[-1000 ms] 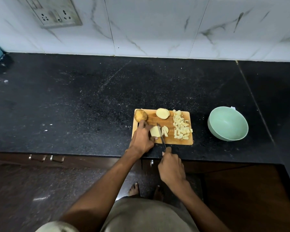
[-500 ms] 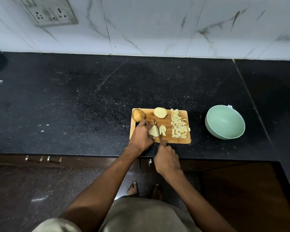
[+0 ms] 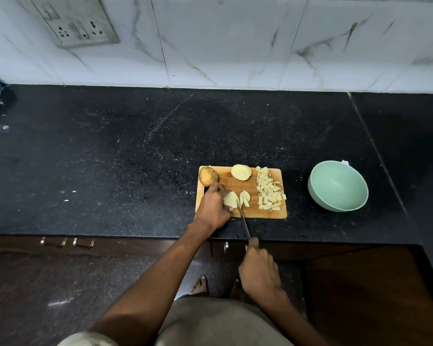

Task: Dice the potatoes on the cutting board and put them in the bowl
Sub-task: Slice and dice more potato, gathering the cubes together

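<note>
Black speckled stone countertop (image 3: 135,158) fills most of my view, and on its near edge lies the rectangular wooden cutting board (image 3: 235,182), with the pale green round bowl (image 3: 338,186) standing well apart to its right and holding nothing I can see. On the board, going down in size: a heap of pale diced potato pieces (image 3: 269,193) at the right end, a peeled potato half (image 3: 241,172) at the far edge, a whole brown-skinned potato (image 3: 208,176) in the far left corner, then the flat potato slab (image 3: 230,199) I am working on, with a few cut strips (image 3: 245,198) just beside it on the right. My left hand (image 3: 214,208) curls over that slab and pins it down. My right hand (image 3: 259,270) grips the handle of the thin-bladed knife (image 3: 243,218), drawn back off the counter edge. The blade runs almost straight away from me, its tip touching the slab's right edge, so I judge the next cut falls just left of the strips, close to my left fingertips.
</note>
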